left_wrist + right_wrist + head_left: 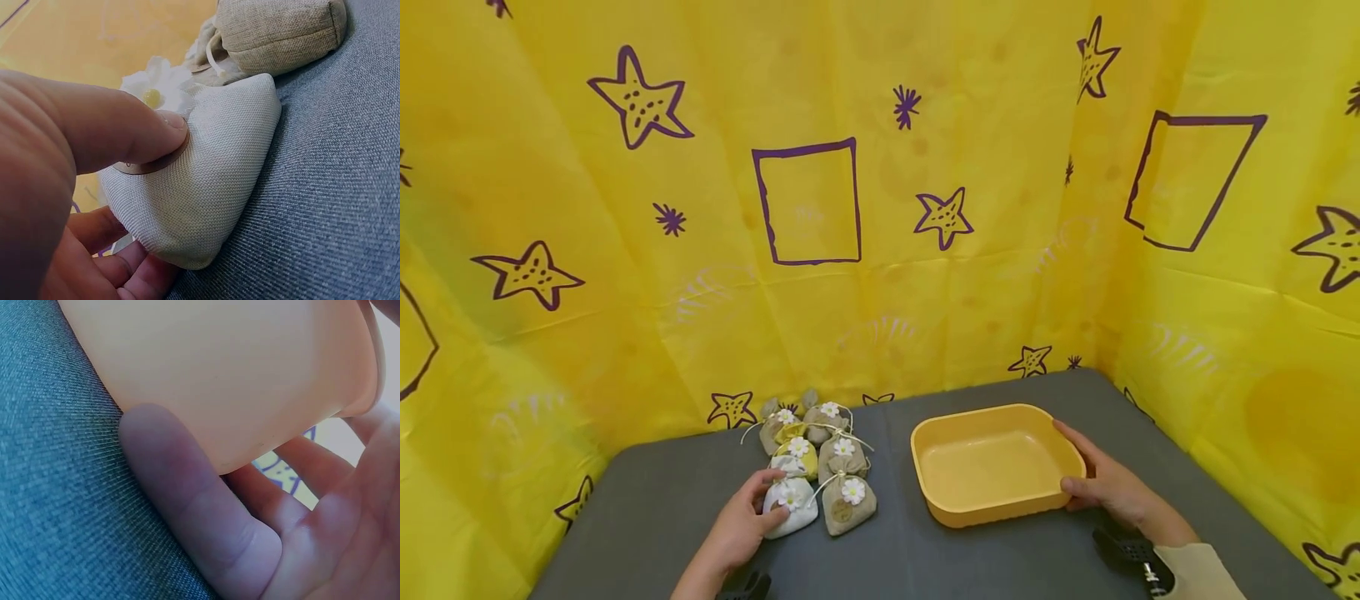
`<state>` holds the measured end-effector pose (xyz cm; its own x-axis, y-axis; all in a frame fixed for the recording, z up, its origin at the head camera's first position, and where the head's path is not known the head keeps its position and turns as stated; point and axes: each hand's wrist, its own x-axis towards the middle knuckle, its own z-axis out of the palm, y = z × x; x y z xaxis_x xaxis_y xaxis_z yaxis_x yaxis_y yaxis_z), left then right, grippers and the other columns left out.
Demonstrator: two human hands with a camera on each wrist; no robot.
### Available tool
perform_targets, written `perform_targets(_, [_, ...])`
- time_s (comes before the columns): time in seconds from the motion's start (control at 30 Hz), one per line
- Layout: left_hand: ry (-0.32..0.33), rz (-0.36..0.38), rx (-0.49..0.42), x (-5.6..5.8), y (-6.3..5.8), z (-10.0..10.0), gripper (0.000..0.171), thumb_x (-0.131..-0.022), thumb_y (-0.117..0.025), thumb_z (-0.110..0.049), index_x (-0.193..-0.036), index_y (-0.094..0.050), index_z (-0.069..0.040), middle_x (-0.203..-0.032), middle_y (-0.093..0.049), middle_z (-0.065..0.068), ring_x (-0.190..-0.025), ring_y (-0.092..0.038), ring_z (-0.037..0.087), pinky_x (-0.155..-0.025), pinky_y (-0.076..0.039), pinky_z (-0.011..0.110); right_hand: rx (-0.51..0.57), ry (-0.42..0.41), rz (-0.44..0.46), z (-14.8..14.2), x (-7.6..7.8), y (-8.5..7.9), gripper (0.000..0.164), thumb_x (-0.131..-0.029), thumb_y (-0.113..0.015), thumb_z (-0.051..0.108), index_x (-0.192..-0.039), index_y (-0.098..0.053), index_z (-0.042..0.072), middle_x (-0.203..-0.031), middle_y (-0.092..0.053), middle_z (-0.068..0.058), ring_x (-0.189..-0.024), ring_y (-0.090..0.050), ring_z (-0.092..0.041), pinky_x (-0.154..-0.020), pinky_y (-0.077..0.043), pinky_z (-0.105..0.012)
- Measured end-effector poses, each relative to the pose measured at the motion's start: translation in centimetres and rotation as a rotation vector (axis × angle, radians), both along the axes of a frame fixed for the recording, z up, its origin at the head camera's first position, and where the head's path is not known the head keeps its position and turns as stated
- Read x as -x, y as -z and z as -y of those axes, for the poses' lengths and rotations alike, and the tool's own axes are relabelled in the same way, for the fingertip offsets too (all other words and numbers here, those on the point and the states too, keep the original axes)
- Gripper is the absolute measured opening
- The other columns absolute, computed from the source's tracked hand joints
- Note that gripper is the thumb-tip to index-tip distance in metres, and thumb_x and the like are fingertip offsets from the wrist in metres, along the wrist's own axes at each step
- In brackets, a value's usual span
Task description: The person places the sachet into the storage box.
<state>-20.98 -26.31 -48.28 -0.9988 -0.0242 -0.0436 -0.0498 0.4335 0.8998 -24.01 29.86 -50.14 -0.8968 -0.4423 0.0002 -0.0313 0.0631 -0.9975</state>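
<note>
My left hand pinches the nearest white cloth sachet, which bears a white flower. In the left wrist view the thumb presses a round brown tag on the sachet, and the fingers curl round its far side. Beside it lies a beige sachet with a daisy and a cord. My right hand holds the right end of a shallow yellow plastic tray. In the right wrist view the thumb lies against the tray's wall, with the other fingers partly behind it.
More flowered sachets stand behind in two rows, including a yellow one and a beige one. Grey cloth covers the table. A yellow curtain with purple starfish drawings hangs close behind the table and along its sides.
</note>
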Motion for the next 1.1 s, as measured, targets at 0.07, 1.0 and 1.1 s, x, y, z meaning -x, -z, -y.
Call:
perform_targets(0.07, [-0.003,0.000,0.002,-0.01,0.08,-0.01,0.050,-0.085,-0.076,0.001,-0.130,-0.057,-0.007,-0.121,-0.060,0.020,-0.093,-0.062,0.025,-0.071,-0.050,0.037,-0.004,0.003,0.001,-0.04,-0.14,0.01,0.095,-0.097,-0.067,0.020,-0.160,0.003,0.013,-0.144,-0.019,-0.037,-0.097,-0.062,-0.035,-0.076,-0.055,-0.048])
perform_targets(1.0, [-0.030,-0.019,0.038,-0.17,0.28,-0.13,0.051,-0.083,-0.079,-0.003,-0.129,-0.058,-0.007,-0.122,-0.059,0.021,-0.090,-0.061,0.024,-0.070,-0.048,0.038,-0.029,0.023,-0.010,0.14,-0.44,-0.07,0.093,-0.097,-0.068,0.020,-0.160,0.000,0.012,-0.144,-0.022,-0.035,-0.094,-0.062,-0.033,-0.075,-0.056,-0.044])
perform_targets(1.1, [-0.037,-0.014,0.043,-0.13,0.00,-0.20,0.051,-0.082,-0.080,-0.003,-0.128,-0.058,-0.007,-0.122,-0.059,0.020,-0.088,-0.060,0.024,-0.068,-0.048,0.038,-0.040,0.035,-0.016,0.22,-0.45,-0.09,0.092,-0.097,-0.068,0.021,-0.160,-0.001,0.012,-0.142,-0.025,-0.034,-0.093,-0.062,-0.033,-0.075,-0.056,-0.044])
